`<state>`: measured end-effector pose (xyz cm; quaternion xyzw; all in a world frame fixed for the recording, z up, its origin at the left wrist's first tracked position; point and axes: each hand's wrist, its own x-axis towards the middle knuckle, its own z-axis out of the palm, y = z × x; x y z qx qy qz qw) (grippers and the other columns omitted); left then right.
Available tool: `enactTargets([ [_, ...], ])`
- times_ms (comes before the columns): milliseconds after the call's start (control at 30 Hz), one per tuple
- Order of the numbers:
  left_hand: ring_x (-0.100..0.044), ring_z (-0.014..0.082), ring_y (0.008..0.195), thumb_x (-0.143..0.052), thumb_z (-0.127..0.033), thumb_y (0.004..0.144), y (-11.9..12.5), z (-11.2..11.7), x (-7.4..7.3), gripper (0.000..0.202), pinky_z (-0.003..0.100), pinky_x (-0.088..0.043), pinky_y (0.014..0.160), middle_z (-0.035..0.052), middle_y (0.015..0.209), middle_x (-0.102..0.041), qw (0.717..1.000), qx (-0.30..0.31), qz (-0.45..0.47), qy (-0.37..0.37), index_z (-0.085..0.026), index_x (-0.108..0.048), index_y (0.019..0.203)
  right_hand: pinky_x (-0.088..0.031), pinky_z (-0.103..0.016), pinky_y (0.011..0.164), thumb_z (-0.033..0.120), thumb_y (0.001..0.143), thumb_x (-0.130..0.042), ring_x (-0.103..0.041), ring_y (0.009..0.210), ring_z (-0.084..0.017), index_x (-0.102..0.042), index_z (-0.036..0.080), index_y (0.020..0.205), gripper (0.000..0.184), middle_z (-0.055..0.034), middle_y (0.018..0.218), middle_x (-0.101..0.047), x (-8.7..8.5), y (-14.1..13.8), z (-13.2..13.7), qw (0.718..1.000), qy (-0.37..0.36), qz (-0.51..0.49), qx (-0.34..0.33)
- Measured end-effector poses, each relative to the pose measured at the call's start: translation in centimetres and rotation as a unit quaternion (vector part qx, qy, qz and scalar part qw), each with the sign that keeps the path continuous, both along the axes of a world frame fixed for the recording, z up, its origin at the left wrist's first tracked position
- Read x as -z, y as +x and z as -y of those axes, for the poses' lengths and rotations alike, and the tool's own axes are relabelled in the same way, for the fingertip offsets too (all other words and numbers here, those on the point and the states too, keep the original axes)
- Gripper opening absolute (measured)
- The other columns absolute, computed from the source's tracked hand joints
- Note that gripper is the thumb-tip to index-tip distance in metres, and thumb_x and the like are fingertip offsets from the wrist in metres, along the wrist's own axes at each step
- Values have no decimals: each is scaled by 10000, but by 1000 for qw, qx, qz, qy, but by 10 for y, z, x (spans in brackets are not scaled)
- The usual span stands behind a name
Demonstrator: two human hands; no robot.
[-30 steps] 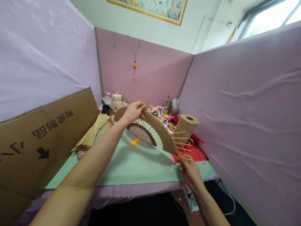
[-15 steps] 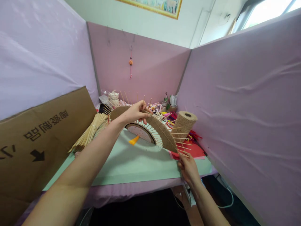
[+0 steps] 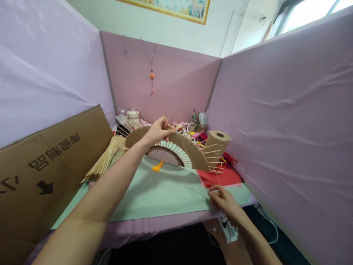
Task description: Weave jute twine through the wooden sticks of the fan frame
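A round frame of thin bamboo spokes with a woven band of jute twine [image 3: 190,149] stands on edge over the pale green mat [image 3: 165,195]. My left hand [image 3: 157,130] is closed on its top rim, arm stretched forward. My right hand [image 3: 223,200] is below and in front of the frame's right end, fingers pinched on a thin twine strand that runs up to the weave. A cone of jute twine [image 3: 217,145] stands just behind the frame's right side. An orange tassel [image 3: 157,167] hangs at the frame's centre.
A bundle of bamboo sticks [image 3: 106,160] lies at the left, beside a leaning cardboard sheet [image 3: 41,165]. Red paper [image 3: 223,177] and colourful craft bits crowd the back right. Pink partition walls [image 3: 275,121] enclose the desk. A power strip [image 3: 230,232] lies below the edge.
My right hand has drawn down and away from the spoke tips toward the desk's front edge, pulling the strand. The frame has tilted slightly lower on its right side.
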<state>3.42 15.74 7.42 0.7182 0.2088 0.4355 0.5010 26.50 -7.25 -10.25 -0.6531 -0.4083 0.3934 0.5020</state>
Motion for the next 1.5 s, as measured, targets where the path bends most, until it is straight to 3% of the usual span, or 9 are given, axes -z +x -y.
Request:
enactTargets([
  [100,-489,19,370,-729,-165,662,3,-4,2,436,148,-331,347,-41,788,-653,1000,4,1,12,-222,-314,783,-478,-315,639,390,644,-778,-637,689,-212,-680,187,804,276,-45,723,-706,-24,-11,-2,988,32,140,-60],
  [300,-487,22,373,-708,-189,678,13,1,2,404,153,-333,356,-38,784,-656,999,-5,-25,43,-220,-315,768,-464,-398,922,411,755,-705,-635,1005,-247,-646,197,1043,364,-110,1075,-694,-86,-74,-72,953,233,187,44],
  [367,-485,29,355,-692,-193,692,15,3,1,389,158,-315,350,-45,754,-647,998,-13,-35,59,-221,-311,762,-483,-364,877,406,697,-743,-638,985,-229,-610,184,1028,421,-108,1058,-691,-91,-90,-99,962,239,123,45],
  [433,-488,32,347,-682,-185,698,15,4,1,382,159,-307,348,-54,730,-636,997,-22,-39,65,-222,-307,758,-495,-288,677,436,693,-723,-637,754,-172,-580,182,990,415,-51,859,-692,-92,-96,-116,977,213,11,3],
  [567,-482,17,352,-674,-145,700,14,2,0,384,145,-322,351,-58,729,-639,997,-31,-34,58,-220,-300,749,-324,-210,463,500,748,-653,-429,466,-88,-604,174,858,347,56,557,-535,-102,-78,-112,976,212,-53,-8],
  [800,-471,18,343,-668,-139,701,18,9,-2,370,144,-310,336,-64,721,-639,997,-33,-49,57,-220,-311,749,-431,-275,692,375,857,-579,-574,715,-153,-674,166,818,232,-27,764,-669,-161,-34,-88,890,349,266,121],
  [967,-480,33,346,-659,-162,702,19,10,-1,365,167,-320,347,-46,746,-648,996,-29,-54,68,-226,-303,750,-413,-292,715,299,893,-541,-571,753,-166,-663,175,819,189,-48,798,-658,-183,-27,-98,819,375,409,147],
  [1233,-478,37,342,-665,-169,702,18,9,0,370,173,-326,347,-50,746,-648,996,-27,-51,65,-227,-303,746,-390,-294,708,257,914,-516,-556,748,-177,-656,179,827,183,-54,803,-642,-175,-25,-93,791,327,490,165],
  [1500,-517,42,348,-671,-120,724,21,-3,-3,369,147,-306,351,-58,710,-640,998,-26,-45,27,-219,-318,767,-422,-262,700,251,973,-458,-598,780,-178,-718,189,997,268,-68,813,-663,-96,-48,-91,754,301,568,137],
])
